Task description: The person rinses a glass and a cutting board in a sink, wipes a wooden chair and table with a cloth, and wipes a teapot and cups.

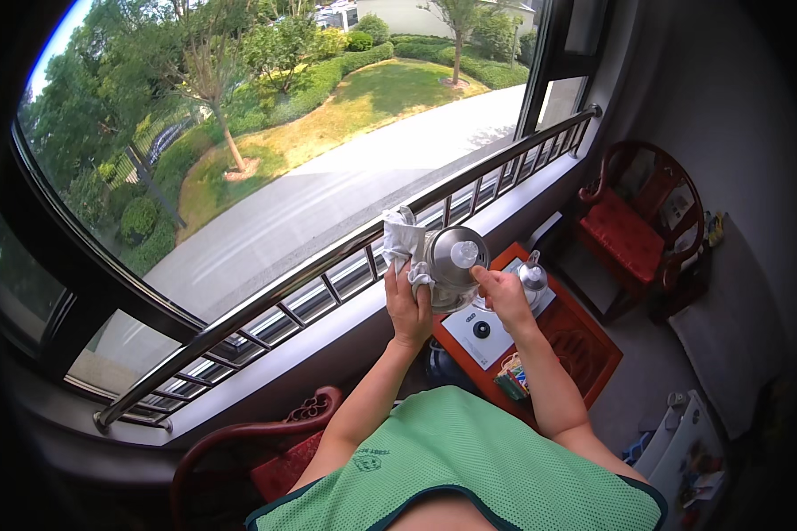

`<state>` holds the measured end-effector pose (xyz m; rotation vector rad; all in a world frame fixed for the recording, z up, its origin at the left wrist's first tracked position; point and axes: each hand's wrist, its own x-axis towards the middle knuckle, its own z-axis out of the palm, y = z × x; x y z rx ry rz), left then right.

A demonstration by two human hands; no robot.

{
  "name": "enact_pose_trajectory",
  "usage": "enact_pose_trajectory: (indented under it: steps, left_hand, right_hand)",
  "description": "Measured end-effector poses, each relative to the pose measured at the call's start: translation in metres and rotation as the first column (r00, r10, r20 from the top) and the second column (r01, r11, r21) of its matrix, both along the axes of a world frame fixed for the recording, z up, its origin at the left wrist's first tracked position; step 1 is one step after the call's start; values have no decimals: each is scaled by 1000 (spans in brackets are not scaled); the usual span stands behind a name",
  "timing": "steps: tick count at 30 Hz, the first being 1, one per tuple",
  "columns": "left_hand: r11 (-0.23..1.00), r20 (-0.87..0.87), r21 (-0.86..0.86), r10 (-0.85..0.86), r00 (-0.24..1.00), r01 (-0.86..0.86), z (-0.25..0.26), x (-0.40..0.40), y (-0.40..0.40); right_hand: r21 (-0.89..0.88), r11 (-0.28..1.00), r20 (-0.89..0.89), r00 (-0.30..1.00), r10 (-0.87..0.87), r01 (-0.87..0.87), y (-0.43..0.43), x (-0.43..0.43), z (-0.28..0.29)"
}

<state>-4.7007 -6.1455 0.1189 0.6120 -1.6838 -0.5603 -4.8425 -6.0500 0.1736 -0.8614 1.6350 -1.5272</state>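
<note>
A glass kettle (pixel 453 300) with a metal lid (pixel 453 262) and a clear knob is held up in front of me, above the table's window-side end. My left hand (pixel 408 308) holds a crumpled white cloth (pixel 402 239) against the kettle's left side. At the kettle's right side, my right hand (pixel 507 299) is closed, its thumb by the lid's rim. The handle it seems to grip is mostly hidden by the hand. A second, smaller glass kettle (pixel 532 277) with a metal lid stands on the white tea-stove panel (pixel 477 340) beyond my right hand.
A red wooden tea table (pixel 598 362) carries the panel, a black knob (pixel 481 330) and several small packets (pixel 511 377). A metal railing (pixel 292 282) runs along the window. Red-cushioned wooden chairs stand at right (pixel 624 232) and lower left (pixel 285 468). A dark round vessel (pixel 443 365) sits beside the table.
</note>
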Motion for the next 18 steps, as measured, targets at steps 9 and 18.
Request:
enact_pose_trajectory:
  steps: [9, 18]
  left_hand:
    - [236, -569, 670, -446, 691, 704, -18, 10, -89]
    - [364, -472, 730, -344, 812, 578, -12, -6, -101]
  right_hand:
    - [46, 980, 49, 981, 190, -192, 10, -15, 15]
    - [-12, 994, 123, 986, 109, -108, -3, -15, 16]
